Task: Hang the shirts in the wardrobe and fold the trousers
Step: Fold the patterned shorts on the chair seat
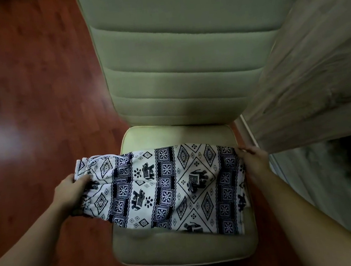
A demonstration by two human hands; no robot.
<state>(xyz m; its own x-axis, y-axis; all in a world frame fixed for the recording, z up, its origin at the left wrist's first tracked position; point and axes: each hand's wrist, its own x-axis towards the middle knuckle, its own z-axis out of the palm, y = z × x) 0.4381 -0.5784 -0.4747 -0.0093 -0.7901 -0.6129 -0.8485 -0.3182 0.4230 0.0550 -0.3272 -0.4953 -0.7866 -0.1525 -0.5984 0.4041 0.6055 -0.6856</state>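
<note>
— What lies on the pale chair [180, 247]?
— Patterned trousers [164, 189], folded flat across its seat, waistband end overhanging the left side.
— And the hands?
— The left hand [71, 192] grips the waistband end; the right hand [255, 159] clasps the opposite edge, fingers curled over it.

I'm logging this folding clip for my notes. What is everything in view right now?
trousers: one, white with dark blue print, lying across the chair seat
chair: one, pale green, centre
floor: one, reddish-brown wood, left
curtain: one, grey-beige, right
left hand: one, grips the trousers' left end
right hand: one, holds the trousers' right edge
</note>
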